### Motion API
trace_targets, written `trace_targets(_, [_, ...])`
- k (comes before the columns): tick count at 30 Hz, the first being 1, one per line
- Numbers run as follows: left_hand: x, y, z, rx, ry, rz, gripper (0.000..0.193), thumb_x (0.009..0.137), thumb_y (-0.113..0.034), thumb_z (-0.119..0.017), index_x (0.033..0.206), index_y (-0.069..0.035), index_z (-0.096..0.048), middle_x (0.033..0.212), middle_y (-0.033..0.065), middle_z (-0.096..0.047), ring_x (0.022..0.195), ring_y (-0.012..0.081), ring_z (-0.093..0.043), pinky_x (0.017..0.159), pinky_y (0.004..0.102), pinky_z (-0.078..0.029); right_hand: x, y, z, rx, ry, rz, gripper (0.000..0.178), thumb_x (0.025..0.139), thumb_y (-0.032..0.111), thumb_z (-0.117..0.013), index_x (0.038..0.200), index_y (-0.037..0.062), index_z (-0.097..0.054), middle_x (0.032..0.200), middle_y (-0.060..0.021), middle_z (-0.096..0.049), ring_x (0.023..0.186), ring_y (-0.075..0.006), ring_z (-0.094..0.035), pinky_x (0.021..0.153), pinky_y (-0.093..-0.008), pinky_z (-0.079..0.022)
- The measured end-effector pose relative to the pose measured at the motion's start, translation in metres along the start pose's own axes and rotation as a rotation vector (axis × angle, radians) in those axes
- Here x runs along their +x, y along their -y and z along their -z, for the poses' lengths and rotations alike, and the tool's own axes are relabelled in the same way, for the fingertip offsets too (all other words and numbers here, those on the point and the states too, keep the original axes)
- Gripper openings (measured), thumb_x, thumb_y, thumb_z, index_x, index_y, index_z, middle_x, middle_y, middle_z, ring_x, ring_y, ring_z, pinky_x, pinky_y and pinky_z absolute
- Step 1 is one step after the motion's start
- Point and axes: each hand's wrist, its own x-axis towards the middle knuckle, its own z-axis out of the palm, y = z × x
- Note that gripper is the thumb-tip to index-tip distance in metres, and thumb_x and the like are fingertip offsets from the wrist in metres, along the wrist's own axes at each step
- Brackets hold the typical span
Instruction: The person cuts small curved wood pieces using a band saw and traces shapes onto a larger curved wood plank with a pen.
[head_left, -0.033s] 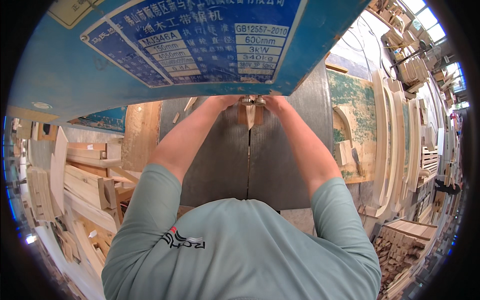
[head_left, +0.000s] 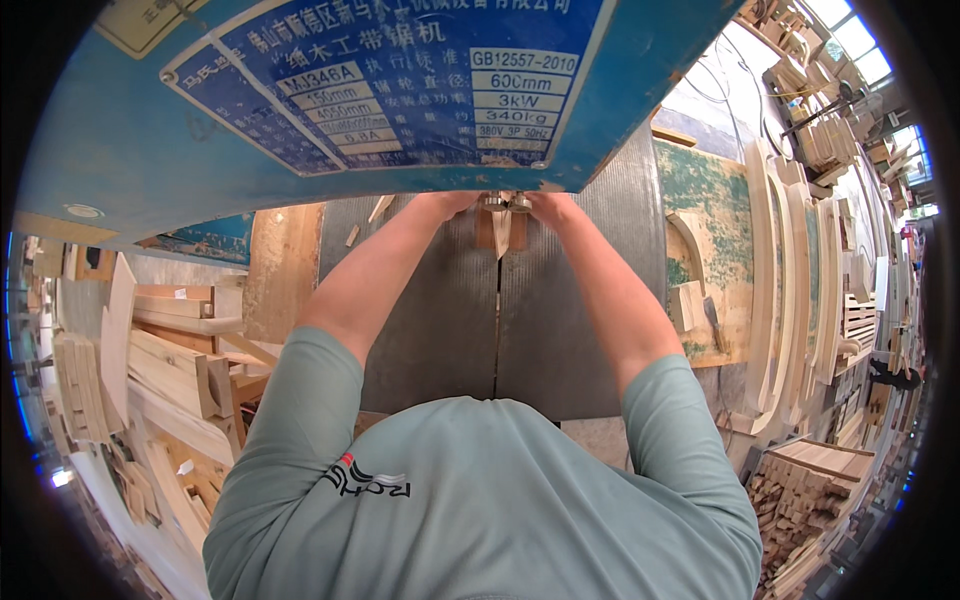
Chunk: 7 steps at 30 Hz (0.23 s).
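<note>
Both my arms reach forward over a dark metal saw table (head_left: 430,330) to the foot of a blue band saw housing (head_left: 380,180). Only the back of my left hand (head_left: 452,204) shows, left of the round metal blade guides (head_left: 507,202). My right hand (head_left: 552,207) lies just right of them. The housing covers the fingers of both hands, so their grip cannot be made out. Between the hands, a pale pointed wood piece (head_left: 502,236) juts toward me over a brown insert (head_left: 485,232) in the table. A slot runs from there to the table's near edge.
Small wood offcuts (head_left: 381,208) lie at the table's far left. On the right, a worn green board (head_left: 715,200) carries a curved wood piece (head_left: 688,240), a small block (head_left: 687,305) and a brush-like tool (head_left: 712,318). Stacked timber (head_left: 165,370) stands at left; an offcut pile (head_left: 810,510) at lower right.
</note>
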Motion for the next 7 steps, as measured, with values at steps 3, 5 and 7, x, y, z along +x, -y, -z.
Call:
trace_targets(3, [0.031,0.044,-0.011,0.137,-0.039,-0.125,0.038,0.101,-0.031,-0.055,0.132,-0.010,-0.063,0.133,0.0141,-0.063,0.117,0.0246,-0.059,0.101,0.0402,-0.047,-0.006,0.041,0.013,0.047,-0.050,-0.020,0.022,0.086,0.009,-0.071,0.108,0.0052,-0.070,0.103,-0.0137,-0.074,0.090,-0.0236,-0.070,0.080,-0.0336,-0.054])
trace_targets(5, [0.037,0.053,-0.009,0.172,-0.031,-0.088,0.037,0.100,-0.029,-0.057,0.132,-0.012,-0.063,0.133,0.0137,-0.061,0.118,0.0242,-0.058,0.102,0.0385,-0.045,-0.002,0.055,0.015,0.096,-0.052,-0.060,0.022,0.087,0.010,-0.071,0.108,0.0041,-0.070,0.104,-0.0152,-0.074,0.090,-0.0233,-0.069,0.080,-0.0338,-0.054])
trace_targets(7, [0.030,0.044,-0.004,0.174,-0.081,-0.100,0.029,0.094,-0.023,-0.065,0.120,-0.010,-0.065,0.117,0.0094,-0.065,0.104,0.0205,-0.059,0.092,0.0362,-0.049,0.002,0.058,0.015,-0.071,-0.047,-0.029,0.022,0.087,0.010,-0.070,0.108,0.0029,-0.070,0.104,-0.0160,-0.074,0.091,-0.0234,-0.069,0.079,-0.0339,-0.054])
